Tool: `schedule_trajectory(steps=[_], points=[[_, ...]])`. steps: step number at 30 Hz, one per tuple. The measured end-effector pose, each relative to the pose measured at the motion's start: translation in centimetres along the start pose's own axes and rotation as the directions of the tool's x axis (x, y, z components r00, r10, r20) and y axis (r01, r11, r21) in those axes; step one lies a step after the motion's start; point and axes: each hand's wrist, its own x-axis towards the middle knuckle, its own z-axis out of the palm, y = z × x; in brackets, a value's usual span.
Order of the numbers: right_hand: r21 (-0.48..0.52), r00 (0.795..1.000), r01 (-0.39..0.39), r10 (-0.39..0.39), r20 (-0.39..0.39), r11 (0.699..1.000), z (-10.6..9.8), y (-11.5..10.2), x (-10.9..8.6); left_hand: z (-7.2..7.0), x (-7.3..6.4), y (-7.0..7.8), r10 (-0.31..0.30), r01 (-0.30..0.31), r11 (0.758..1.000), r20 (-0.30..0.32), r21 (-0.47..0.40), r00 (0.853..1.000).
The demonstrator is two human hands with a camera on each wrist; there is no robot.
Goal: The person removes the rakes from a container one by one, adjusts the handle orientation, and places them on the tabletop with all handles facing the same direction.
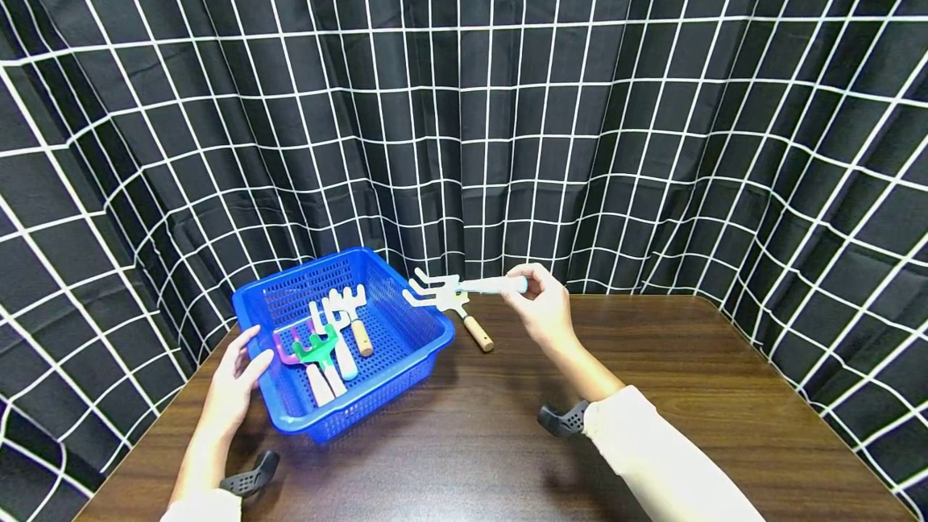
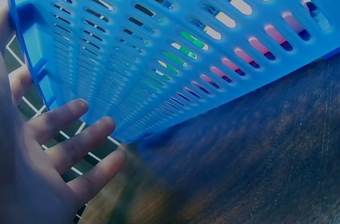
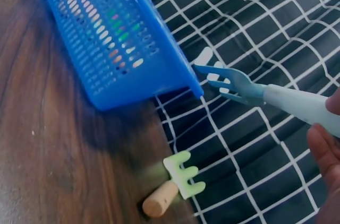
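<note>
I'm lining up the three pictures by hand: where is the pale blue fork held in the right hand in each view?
Head: pale blue fork just right of centre, a little below mid-height, tines pointing left.
Left wrist: not in it.
Right wrist: enters from the right edge near mid-height, tines pointing left.
Shared landmark: the blue basket, left of the fork in head and right wrist, across the upper part of left wrist.

table (image 1: pixel 464 441) beneath basket (image 1: pixel 377 403), wooden-handled rake (image 3: pixel 180 179)

The pale-blue fork (image 3: pixel 289 100) points toward the blue basket (image 3: pixel 119 88).
</note>
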Motion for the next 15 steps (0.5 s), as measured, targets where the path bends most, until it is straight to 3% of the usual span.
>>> schedule_trajectory(steps=[15], points=[[-0.039,0.992,-0.026,0.021,-0.124,0.999,-1.3,2.6,-1.0,-0.1,0.1,-0.2,-0.005,0.005,1.0,0.005,-0.001,1.0]])
